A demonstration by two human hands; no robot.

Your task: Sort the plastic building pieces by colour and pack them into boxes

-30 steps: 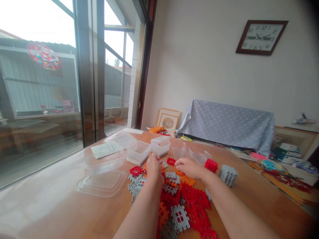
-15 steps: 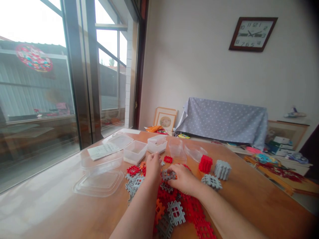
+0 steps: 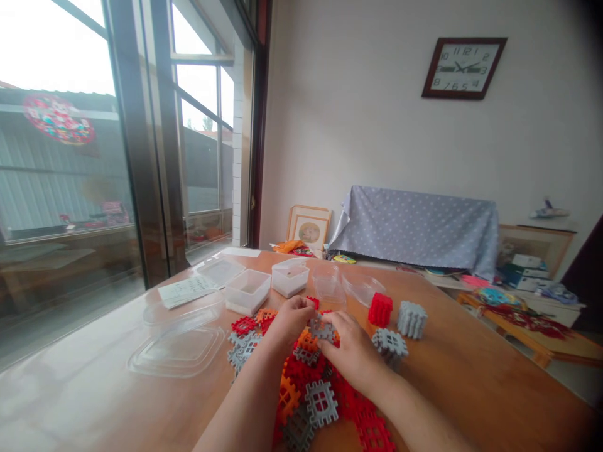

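Note:
My right hand (image 3: 351, 344) pinches a grey notched building tile (image 3: 322, 331) above a heap of loose tiles. At the same tile's upper left edge, the fingers of my left hand (image 3: 293, 318) are closed; part of what they grip is hidden. Beneath the hands lie red tiles (image 3: 372, 430), an orange tile (image 3: 288, 400) and a grey window tile (image 3: 321, 403). More grey tiles (image 3: 245, 348) rest left of my left forearm. To the right stand a red stack of tiles (image 3: 380, 310) and a grey stack (image 3: 411, 320), with grey tiles (image 3: 390, 342) in front.
Beyond the heap are two white translucent tubs (image 3: 247, 292) and clear plastic containers (image 3: 327, 284). A clear lid (image 3: 176, 353) and a paper sheet (image 3: 185, 290) lie on the table's left. A window (image 3: 202, 150) borders the left side; a cloth-covered object (image 3: 419, 226) stands behind.
My left hand has come down and rightward to the grey tile in my right hand, its fingers now at the tile's edge. The whole view has shifted slightly.

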